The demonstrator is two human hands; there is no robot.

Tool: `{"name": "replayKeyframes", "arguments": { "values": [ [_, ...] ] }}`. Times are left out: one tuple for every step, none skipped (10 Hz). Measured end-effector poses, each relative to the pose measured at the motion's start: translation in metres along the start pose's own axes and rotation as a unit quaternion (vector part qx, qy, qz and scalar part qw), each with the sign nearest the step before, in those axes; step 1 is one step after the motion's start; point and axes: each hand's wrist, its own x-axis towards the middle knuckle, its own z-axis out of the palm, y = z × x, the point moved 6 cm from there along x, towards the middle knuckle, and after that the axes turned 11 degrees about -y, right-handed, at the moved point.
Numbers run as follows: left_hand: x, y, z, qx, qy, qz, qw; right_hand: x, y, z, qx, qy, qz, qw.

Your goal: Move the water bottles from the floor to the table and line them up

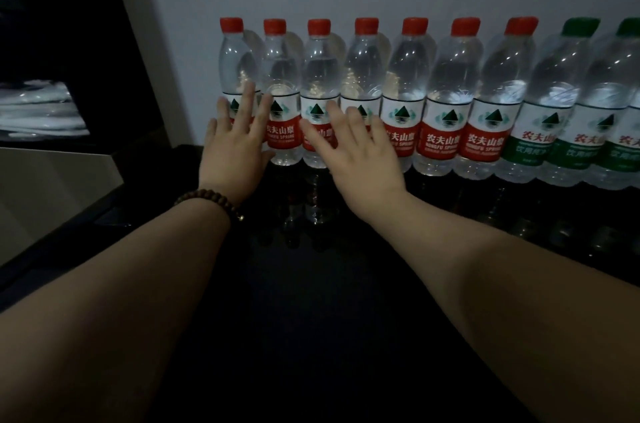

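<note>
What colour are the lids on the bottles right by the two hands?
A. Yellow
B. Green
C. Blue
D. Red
D: the left hand and the right hand reach with straight fingers to the red-capped bottles. The green-capped bottles stand further along the row, on the right-hand side.

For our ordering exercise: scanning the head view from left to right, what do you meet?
Dark panel → left hand → right hand → red-labelled bottles clear of the hands → green-labelled bottles.
</note>
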Motion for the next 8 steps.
{"name": "replayKeyframes", "arguments": {
  "values": [
    [0.001, -0.001, 0.0, -0.018, 0.019, 0.005, 1.0, 0.011, -0.006, 0.005, -0.01, 0.003, -0.001, 1.0],
    [0.002, 0.0, -0.001, -0.027, 0.021, 0.003, 0.999, 0.016, 0.0, 0.009, 0.001, -0.005, 0.02, 1.0],
    [0.004, 0.001, 0.0, -0.041, 0.022, 0.0, 0.999, 0.018, -0.003, 0.011, -0.004, -0.016, 0.009, 1.0],
    [0.005, 0.0, 0.001, -0.051, 0.028, 0.004, 0.998, 0.018, -0.003, 0.01, -0.003, -0.021, 0.012, 1.0],
    [0.006, -0.001, 0.002, -0.053, 0.028, -0.002, 0.998, 0.018, -0.002, 0.011, -0.005, -0.014, 0.011, 1.0],
    [0.006, -0.001, 0.003, -0.031, 0.025, 0.0, 0.999, 0.017, -0.002, 0.012, 0.005, -0.016, 0.011, 1.0],
    [0.002, 0.001, -0.006, -0.001, 0.027, -0.009, 1.0, 0.013, -0.003, 0.003, -0.015, -0.009, 0.003, 1.0],
    [-0.014, 0.008, -0.016, 0.018, 0.041, 0.001, 0.999, -0.003, 0.004, -0.008, -0.003, -0.006, 0.013, 1.0]
  ]
}}
